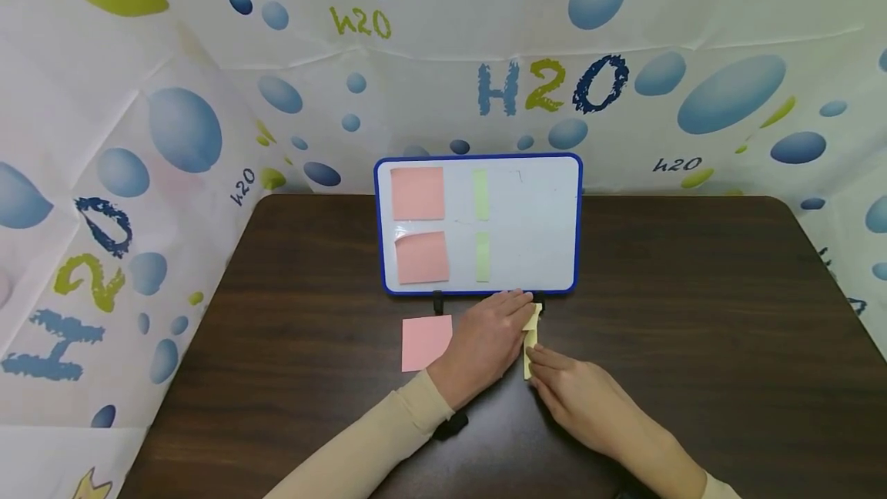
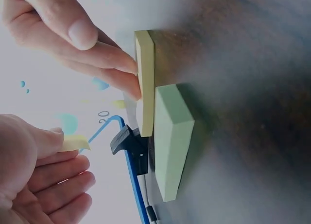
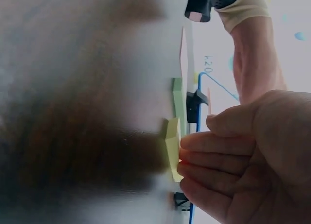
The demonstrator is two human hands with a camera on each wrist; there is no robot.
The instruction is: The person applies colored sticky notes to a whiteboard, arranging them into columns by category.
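My left hand (image 1: 488,337) reaches across the table just below the whiteboard. Between thumb and fingers it pinches a small yellow sticky note (image 2: 75,143), raised above the table. My right hand (image 1: 589,399) has its fingers extended, their tips on top of the narrow yellow sticky-note pad (image 2: 146,83). Beside that pad lies a narrow green sticky-note pad (image 2: 172,141), hidden by my left hand in the head view. A square pink sticky-note pad (image 1: 424,341) lies left of my left hand, partly covered by it.
A blue-framed whiteboard (image 1: 533,229) stands behind the hands on black feet (image 1: 438,303). On it are two pink square notes (image 1: 418,193) at the left and two green strips (image 1: 481,195) in the middle. A printed sheet (image 1: 430,98) hangs behind the dark wooden table (image 1: 693,291).
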